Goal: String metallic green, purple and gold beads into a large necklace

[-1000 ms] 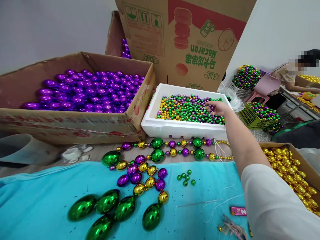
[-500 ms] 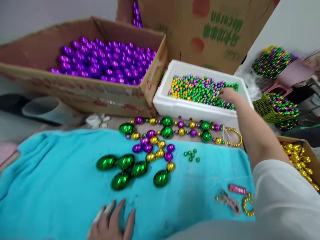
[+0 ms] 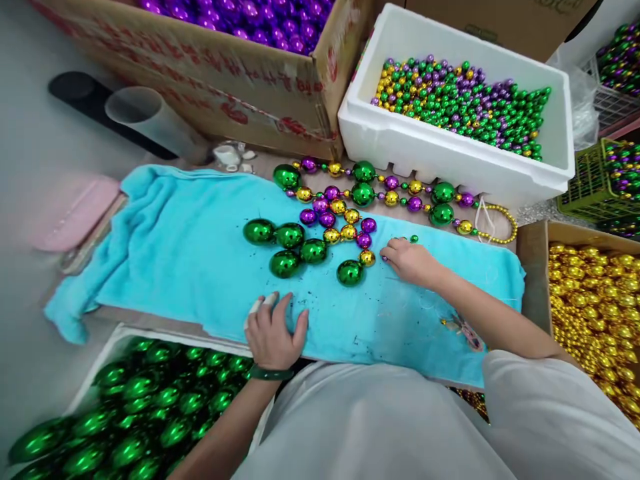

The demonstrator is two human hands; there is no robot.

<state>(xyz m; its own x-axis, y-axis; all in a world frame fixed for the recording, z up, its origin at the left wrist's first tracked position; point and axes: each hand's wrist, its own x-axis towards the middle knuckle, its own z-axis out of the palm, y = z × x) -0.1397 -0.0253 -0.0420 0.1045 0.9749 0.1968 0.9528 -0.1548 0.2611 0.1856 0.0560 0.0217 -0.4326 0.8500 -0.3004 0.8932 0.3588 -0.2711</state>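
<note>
My left hand (image 3: 273,333) lies on the turquoise towel (image 3: 190,267) with its fingers spread, holding nothing. White wraps cover two of its fingertips, and a green bangle (image 3: 271,373) circles the wrist. My right hand (image 3: 413,261) is closed low over the towel, beside a small green bead (image 3: 415,238). A small purple bead (image 3: 385,258) shows at its fingertips; its palm is hidden. Left of it lie large green beads (image 3: 313,251) and smaller gold beads (image 3: 349,233) and purple beads (image 3: 327,219). Behind them stretches a long bead necklace (image 3: 391,198).
A white foam box (image 3: 450,143) of small mixed beads stands behind the towel. Cardboard boxes hold purple beads (image 3: 250,27) and gold beads (image 3: 595,300). Large green beads (image 3: 165,400) fill a container at lower left. A clear cup (image 3: 150,120) lies tilted at back left.
My right hand has come from the foam box down to the towel, next to the loose green beads. My left hand stays spread on the towel. The view has tilted downward.
</note>
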